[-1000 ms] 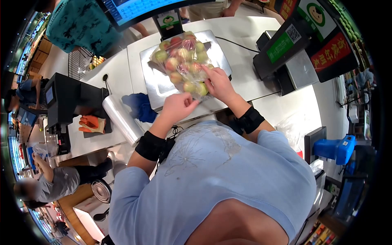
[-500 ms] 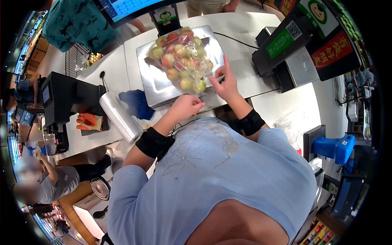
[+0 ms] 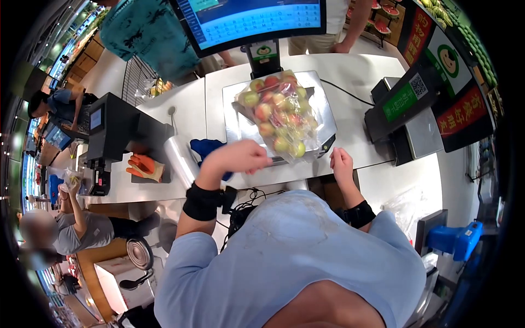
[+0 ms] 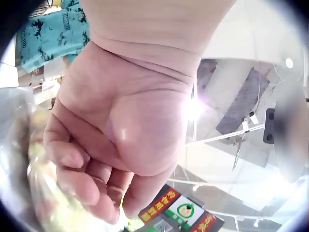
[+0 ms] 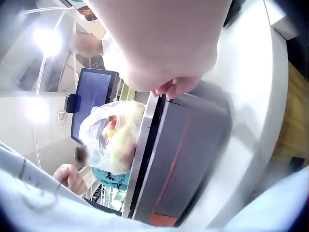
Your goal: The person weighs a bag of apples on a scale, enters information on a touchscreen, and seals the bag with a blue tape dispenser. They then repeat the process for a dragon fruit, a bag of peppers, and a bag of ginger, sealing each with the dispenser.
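A clear plastic bag of round red-and-green fruit (image 3: pixel 279 112) lies on the silver plate of a scale (image 3: pixel 322 117). My left hand (image 3: pixel 240 157) is by the plate's near left edge, its fingers loosely curled. The left wrist view shows that hand (image 4: pixel 116 130) from the palm side, nothing in it, with the bag (image 4: pixel 53 193) blurred behind. Off the near right corner of the scale is my right hand (image 3: pixel 342 164), fingers loosely bent and holding nothing. In the right wrist view its fingertips (image 5: pixel 176 88) overlap the scale's edge, and the bag (image 5: pixel 113 140) stands beyond.
A screen (image 3: pixel 251 24) on a post rises behind the scale. A roll of plastic bags (image 3: pixel 181 161) and a blue cloth (image 3: pixel 205 148) lie to the left, near orange gloves (image 3: pixel 145 165) and a black printer (image 3: pixel 117 128). A payment terminal (image 3: pixel 402 104) stands right. People stand beyond the counter.
My right hand has left the bag and drawn back to the right, off the scale. The left hand has moved away from the bag's near end. The head view has shifted.
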{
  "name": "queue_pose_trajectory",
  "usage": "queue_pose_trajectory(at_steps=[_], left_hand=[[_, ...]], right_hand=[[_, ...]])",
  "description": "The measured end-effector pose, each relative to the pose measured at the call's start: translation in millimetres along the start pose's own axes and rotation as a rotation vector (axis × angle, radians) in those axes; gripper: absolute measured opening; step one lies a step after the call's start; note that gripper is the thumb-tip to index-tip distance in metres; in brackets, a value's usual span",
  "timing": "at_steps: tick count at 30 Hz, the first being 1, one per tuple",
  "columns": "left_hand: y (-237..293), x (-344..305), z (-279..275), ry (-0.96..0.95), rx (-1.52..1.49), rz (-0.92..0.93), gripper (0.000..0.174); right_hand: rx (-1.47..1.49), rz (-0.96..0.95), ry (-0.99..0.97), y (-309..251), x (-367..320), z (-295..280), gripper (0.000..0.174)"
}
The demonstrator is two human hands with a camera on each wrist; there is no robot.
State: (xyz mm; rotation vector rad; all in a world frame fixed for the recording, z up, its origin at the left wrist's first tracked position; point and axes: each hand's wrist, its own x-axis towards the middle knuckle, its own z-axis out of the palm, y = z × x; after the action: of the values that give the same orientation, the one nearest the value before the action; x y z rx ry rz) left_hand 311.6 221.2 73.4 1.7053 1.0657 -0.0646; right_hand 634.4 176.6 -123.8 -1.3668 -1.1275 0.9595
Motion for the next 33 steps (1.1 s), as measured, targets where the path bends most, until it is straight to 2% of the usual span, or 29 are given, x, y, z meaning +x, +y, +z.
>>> queue_pose_trajectory(at_steps=[2,4,6,8,9,11,14,20,26,27,33], left_hand=[[5.7,-9.1,-29.4,0.256,-0.012,0.109,0.028],[4.5,0.4,-62.1,0.749,0.250,0.244,0.021],[15.4,14.8,-94.8,1.281,0.476,0.507,0.015],[20.7,26.4,-131.0,1.591,0.817,0.528,0.015],[23.8,29.2,-143.4,1.596,0.816,0.532,0.015],[30.2,33.4,-163.1,1.602,0.923,0.378,0.014],[35.7,40.4,-182.6,1.571,0.977,0.299,0.018],[45.1,50.8,-198.9,1.501,0.930,0.148,0.021],[36.5,65.7,-211.7,1.525,0.966,0.160,0.031],[39.3,65.2,-210.2,1.551,0.979,0.203,0.025],[40.0,63.4,-213.1,1.520,0.985,0.170,0.027]], right_hand=[[0.021,0.090,-0.107,11.4,-3.3,2.2,0.037],[0.018,0.138,-0.135,20.6,-6.0,5.4,0.039],[0.003,0.162,-0.155,22.6,-8.5,8.4,0.038],[-0.018,0.143,-0.163,21.2,-9.2,9.0,0.038],[-0.037,0.126,-0.168,20.1,-8.7,9.4,0.038],[-0.052,0.125,-0.160,18.1,-7.7,6.8,0.038],[-0.070,0.147,-0.139,17.7,-7.8,-0.7,0.037],[-0.066,0.180,-0.085,21.8,-14.0,-11.2,0.036],[-0.111,0.137,-0.050,14.5,-16.6,-16.4,0.035],[-0.113,0.157,-0.034,13.3,-17.5,-16.8,0.035],[-0.035,0.178,-0.045,7.1,-17.9,-14.5,0.035]])
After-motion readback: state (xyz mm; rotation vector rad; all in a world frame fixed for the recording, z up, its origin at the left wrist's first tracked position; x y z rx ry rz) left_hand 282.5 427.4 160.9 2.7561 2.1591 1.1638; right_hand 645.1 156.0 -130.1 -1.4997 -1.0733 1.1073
